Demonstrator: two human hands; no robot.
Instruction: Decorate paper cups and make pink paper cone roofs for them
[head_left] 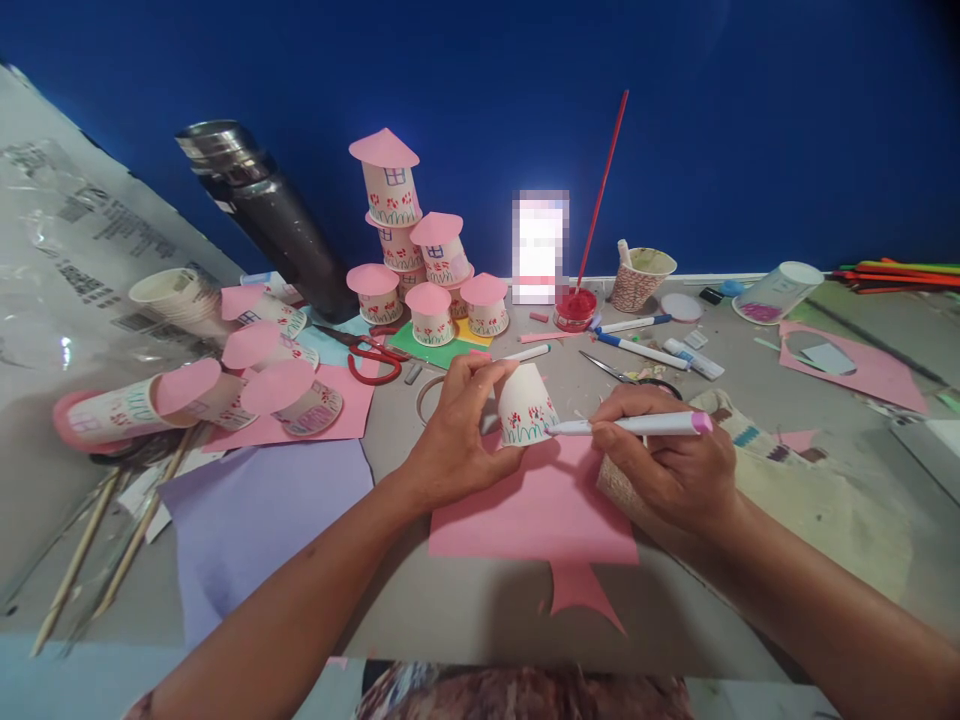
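In the centre of the frame, a white paper cup [527, 395] is upside down over a pink sheet [525, 520]; whether it touches the sheet is hard to tell. The fingers of the left hand [461, 425] are clamped around its side, while those of the right hand [667, 460] are closed on a marker [637, 425], its tip at the cup's lower right edge.

The visible side already carries red flowers and green grass strokes, so this decoration looks well advanced (the far side is hidden). No window drawing or cone shows on it, and judging by its neighbours, those are left to do. The stacked cups [390, 190] at upper centre-left look finished, with pink cones, some showing windows; more coned cups [296, 400] lie on their sides at left on the table [405, 610].
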